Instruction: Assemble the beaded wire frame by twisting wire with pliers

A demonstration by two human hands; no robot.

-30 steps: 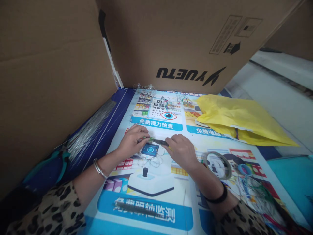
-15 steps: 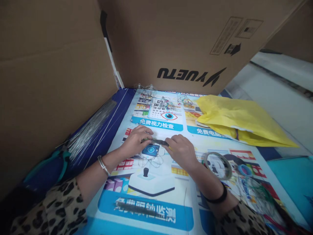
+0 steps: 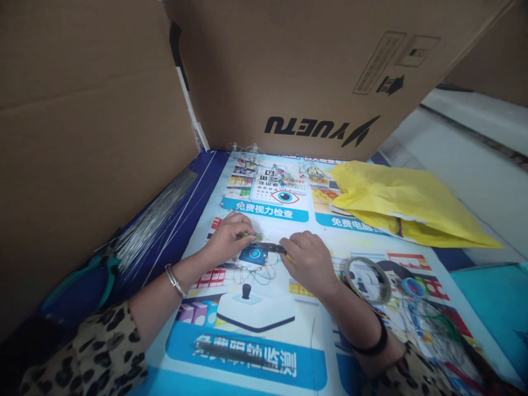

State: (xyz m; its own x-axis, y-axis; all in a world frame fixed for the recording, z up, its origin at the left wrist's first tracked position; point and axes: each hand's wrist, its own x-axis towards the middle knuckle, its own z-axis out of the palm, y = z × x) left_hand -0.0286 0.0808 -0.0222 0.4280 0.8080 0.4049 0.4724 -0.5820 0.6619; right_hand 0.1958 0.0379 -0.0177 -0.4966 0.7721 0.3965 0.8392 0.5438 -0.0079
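My right hand (image 3: 311, 261) is closed on pliers (image 3: 270, 247) with dark jaws and a bit of yellow handle showing; their tips point left toward my other hand. My left hand (image 3: 231, 236), with a silver bangle at the wrist, pinches thin wire with a small green part (image 3: 258, 236) beside the plier tips. Just below lies a bent wire piece with loops and small beads (image 3: 256, 273), on a printed poster sheet (image 3: 264, 346). Whether that piece joins the pinched wire I cannot tell.
Cardboard walls (image 3: 231, 71) stand behind and at the left. A bundle of straight wires (image 3: 157, 214) lies left, near a teal-rimmed object (image 3: 109, 275). A yellow bag (image 3: 412, 201), a tape roll (image 3: 386, 281) and tangled wires (image 3: 433, 330) are right. Looped wire pieces (image 3: 247, 154) lie at the back.
The pliers have shifted slightly down and right, apart from the left fingertips, and my right hand's grip has turned a little. My left hand has stayed almost in place.
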